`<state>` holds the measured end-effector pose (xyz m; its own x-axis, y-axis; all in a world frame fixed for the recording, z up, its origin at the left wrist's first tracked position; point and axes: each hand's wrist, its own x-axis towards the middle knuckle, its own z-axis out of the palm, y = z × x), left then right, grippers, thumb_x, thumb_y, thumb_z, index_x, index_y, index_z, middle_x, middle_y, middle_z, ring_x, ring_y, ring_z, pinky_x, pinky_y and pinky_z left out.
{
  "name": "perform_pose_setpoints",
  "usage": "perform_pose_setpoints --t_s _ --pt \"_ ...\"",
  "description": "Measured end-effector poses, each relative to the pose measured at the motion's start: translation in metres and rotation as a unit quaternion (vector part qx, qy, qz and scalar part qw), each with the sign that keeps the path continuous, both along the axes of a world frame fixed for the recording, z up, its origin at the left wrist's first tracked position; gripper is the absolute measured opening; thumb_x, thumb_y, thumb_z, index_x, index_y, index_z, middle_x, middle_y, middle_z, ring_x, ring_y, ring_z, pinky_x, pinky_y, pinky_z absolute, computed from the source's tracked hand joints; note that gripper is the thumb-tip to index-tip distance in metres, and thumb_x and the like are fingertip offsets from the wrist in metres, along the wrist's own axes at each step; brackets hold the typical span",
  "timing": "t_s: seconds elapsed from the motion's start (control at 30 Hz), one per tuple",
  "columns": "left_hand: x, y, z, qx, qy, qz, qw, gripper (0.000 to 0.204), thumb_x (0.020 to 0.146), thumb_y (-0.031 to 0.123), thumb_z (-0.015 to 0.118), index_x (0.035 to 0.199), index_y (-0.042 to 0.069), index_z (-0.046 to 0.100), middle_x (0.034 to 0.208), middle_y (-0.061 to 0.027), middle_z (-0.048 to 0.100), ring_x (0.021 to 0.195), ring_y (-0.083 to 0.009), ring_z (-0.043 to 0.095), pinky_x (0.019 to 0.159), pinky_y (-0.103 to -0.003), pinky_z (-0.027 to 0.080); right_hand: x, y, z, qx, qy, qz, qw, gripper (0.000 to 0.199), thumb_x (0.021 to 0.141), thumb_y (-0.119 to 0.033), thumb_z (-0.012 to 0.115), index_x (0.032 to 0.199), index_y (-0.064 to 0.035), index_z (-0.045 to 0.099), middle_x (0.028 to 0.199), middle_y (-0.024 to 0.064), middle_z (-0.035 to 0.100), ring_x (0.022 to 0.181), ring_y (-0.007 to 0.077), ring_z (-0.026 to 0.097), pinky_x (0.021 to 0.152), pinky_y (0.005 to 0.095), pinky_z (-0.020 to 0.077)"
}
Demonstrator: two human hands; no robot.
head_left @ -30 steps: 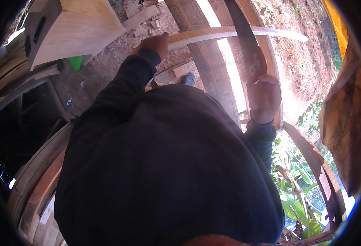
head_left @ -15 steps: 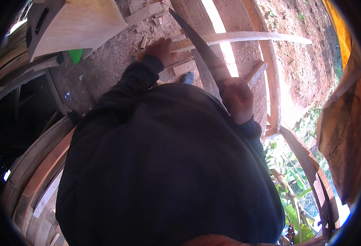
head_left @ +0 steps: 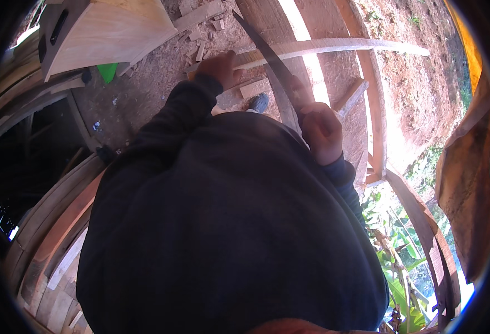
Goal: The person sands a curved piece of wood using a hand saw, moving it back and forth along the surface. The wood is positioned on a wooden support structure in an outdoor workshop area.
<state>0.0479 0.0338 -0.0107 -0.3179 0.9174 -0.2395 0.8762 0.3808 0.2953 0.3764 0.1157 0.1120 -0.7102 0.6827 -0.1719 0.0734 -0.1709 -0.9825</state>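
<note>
My right hand (head_left: 323, 133) is closed round the handle end of a handsaw, its handle hidden in the fist. The saw's long dark blade (head_left: 266, 53) slants up and left, tapering to a narrow tip, and crosses a long pale wooden strip (head_left: 356, 44). Near the left end of that strip, my left hand (head_left: 217, 71) is wrapped over the wood, a little left of the blade. Whether the teeth have cut into the strip is too small to tell. The strip lies across a wide plank (head_left: 261, 25) and reaches far to the right.
Offcuts (head_left: 199, 50) and sawdust litter the ground beyond my left hand. A large pale wooden box-like piece (head_left: 111, 30) stands at upper left. One shoe (head_left: 257, 102) shows below the strip. At right are a timber frame (head_left: 376, 111), bare soil and green plants (head_left: 406, 278).
My right hand and the saw have shifted slightly leftward across the strip. My left hand keeps its hold. The whole view has moved a little, and more of the shoe shows.
</note>
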Motion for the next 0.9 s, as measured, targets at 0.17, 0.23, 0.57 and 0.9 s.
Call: perform_pose_setpoints --t_s 0.17,0.23,0.57,0.9 --pt "-0.009 0.009 0.004 -0.059 -0.022 0.007 0.998 0.053 0.092 0.052 0.079 0.123 0.011 0.064 0.108 -0.0192 0.079 0.104 -0.0423 0.075 0.092 -0.054 0.059 -0.003 -0.006 -0.013 0.010 -0.018 0.007 1.000 0.020 0.101 0.004 0.058 0.117 -0.0031 0.069 0.110 0.0093 0.071 0.099 0.0164 0.067 0.089 0.0321 0.0514" --pt "-0.008 0.016 0.018 -0.076 -0.024 -0.002 0.997 0.057 0.091 0.053 0.079 0.123 0.008 0.064 0.109 -0.0217 0.079 0.107 -0.0433 0.076 0.093 -0.055 0.060 -0.005 -0.006 -0.016 0.007 -0.023 0.005 1.000 0.020 0.101 0.003 0.059 0.116 -0.0037 0.070 0.109 0.0100 0.072 0.103 0.0190 0.070 0.093 0.0339 0.0535" --pt "-0.025 0.034 0.014 -0.158 -0.045 -0.054 0.985 0.055 0.084 0.043 0.083 0.126 0.009 0.073 0.113 -0.0218 0.080 0.111 -0.0410 0.077 0.098 -0.051 0.060 0.026 -0.023 -0.007 0.050 -0.027 0.021 0.998 0.020 0.105 0.006 0.050 0.116 -0.0053 0.064 0.136 0.0153 0.067 0.090 0.0091 0.055 0.084 0.0275 0.0459" --pt "-0.067 0.070 0.030 -0.282 -0.257 -0.031 0.924 0.040 0.083 0.029 0.073 0.111 0.000 0.075 0.069 -0.0094 0.072 0.058 -0.0216 0.070 0.057 -0.040 0.054 0.008 -0.024 -0.016 0.032 -0.043 -0.038 0.998 0.012 0.104 -0.001 0.060 0.113 -0.0053 0.067 0.105 0.0084 0.074 0.097 0.0167 0.070 0.090 0.0324 0.0522"
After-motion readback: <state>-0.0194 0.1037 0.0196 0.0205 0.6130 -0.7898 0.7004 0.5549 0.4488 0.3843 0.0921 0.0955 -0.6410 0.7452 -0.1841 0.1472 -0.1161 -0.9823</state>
